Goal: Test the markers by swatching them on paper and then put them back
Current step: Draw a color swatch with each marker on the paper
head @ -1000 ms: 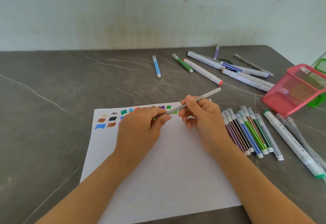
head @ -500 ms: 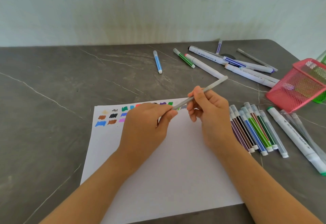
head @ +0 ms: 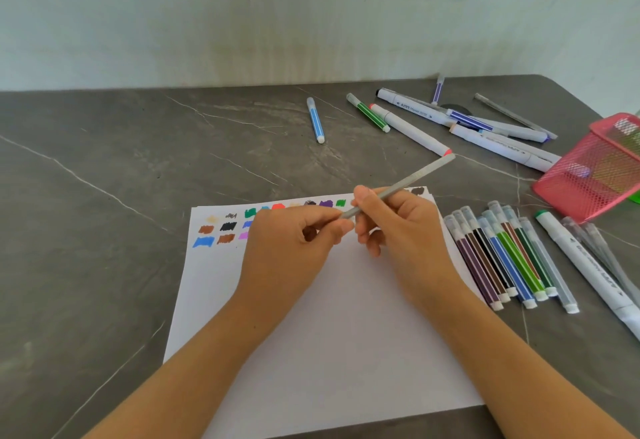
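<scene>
Little changed over last second: grey marker [head: 401, 184] kept slanted above paper [head: 329, 334], barrel gripped in curled right hand [head: 401, 231], lower end pinched by left hand [head: 287, 248]. Cap judged still being worked; no new mark added to swatches [head: 227, 227]

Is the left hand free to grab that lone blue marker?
Probably not now: the left hand pinches the grey marker that the right hand also holds. The way to the blue marker looks open.
</scene>
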The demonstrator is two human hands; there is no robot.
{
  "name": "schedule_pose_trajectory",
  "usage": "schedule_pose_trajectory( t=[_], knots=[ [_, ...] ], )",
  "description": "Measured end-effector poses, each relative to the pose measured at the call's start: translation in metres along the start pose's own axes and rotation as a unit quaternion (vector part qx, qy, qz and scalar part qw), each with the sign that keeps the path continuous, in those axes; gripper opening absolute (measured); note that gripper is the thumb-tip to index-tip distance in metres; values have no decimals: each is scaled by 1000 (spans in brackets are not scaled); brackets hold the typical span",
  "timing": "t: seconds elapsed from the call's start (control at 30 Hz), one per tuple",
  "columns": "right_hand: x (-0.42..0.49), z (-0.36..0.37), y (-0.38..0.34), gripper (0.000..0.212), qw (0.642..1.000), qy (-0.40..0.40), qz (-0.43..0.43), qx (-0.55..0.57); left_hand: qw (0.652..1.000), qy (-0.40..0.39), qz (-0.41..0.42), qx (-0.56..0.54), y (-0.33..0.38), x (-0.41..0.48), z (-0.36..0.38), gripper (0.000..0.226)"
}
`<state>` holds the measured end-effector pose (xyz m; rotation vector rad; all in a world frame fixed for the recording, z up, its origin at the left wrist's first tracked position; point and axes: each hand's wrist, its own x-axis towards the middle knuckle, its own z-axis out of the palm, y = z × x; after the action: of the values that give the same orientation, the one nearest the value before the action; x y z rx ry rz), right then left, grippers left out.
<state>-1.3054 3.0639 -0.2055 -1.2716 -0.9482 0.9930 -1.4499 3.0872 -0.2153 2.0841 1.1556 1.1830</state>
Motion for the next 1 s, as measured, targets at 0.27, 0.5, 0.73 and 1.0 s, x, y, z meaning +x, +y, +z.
schedule_pose_trajectory(
  t=[0.27, 0.5, 0.73, 1.0],
  knots=[
    [-3, 0, -3, 25, 1000, -9, -23, -1, 989, -75, -87, -93, 6, 7, -4, 22],
    [-3, 1, -2, 27, 1000, -2, -15, 20, 999, -36, -11, -38, 8, 2, -1, 11],
    [17, -34, -13, 29, 992, 103, 10, 75, 951, -69, -205, -220, -8, -1, -19, 21],
    [17, -26, -5, 25, 999, 48, 5, -1, 963, -30, -221, -151, -3, 1, -5, 11]
  ],
)
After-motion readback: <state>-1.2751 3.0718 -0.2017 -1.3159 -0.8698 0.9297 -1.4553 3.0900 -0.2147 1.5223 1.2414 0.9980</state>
